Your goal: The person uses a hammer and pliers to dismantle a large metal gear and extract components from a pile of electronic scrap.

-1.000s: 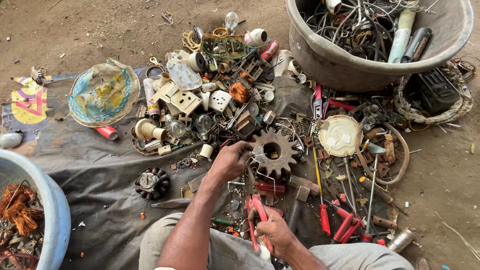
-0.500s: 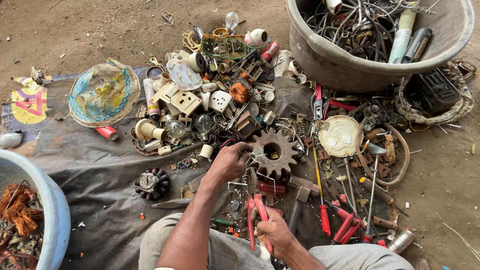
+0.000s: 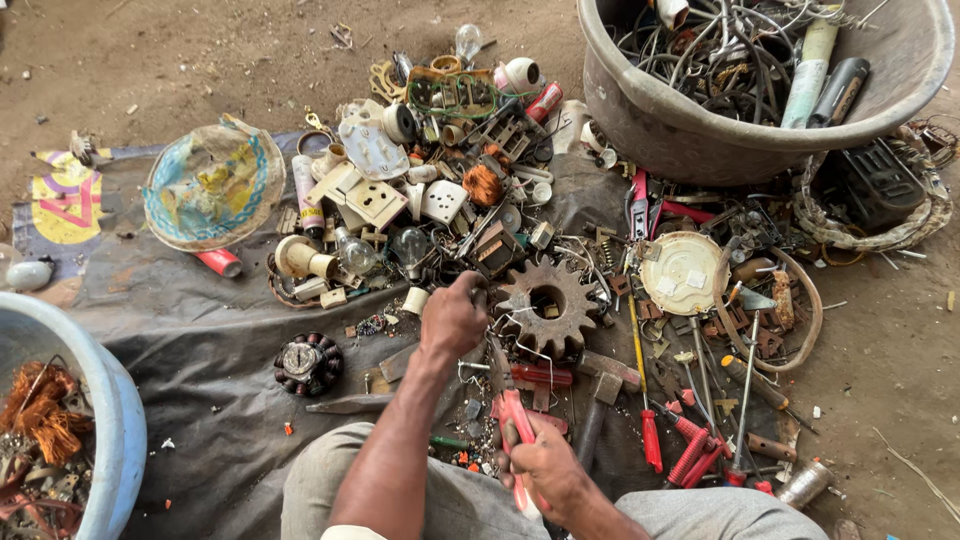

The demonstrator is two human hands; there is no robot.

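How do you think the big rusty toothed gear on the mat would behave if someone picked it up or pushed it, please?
The rusty gear looks like thick solid metal, so it is probably heavy for its size and rigid. It lies flat among scrap, so it is unlikely to roll. Its teeth would likely snag the thin wires lying across it when pushed.

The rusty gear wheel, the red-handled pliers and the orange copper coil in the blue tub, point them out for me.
rusty gear wheel [image 3: 547, 303], head view, on its toothed rim beside the centre hole.
red-handled pliers [image 3: 514, 412], head view, on the red handle above the right hand.
orange copper coil [image 3: 42, 408], head view, on the wire bundle.
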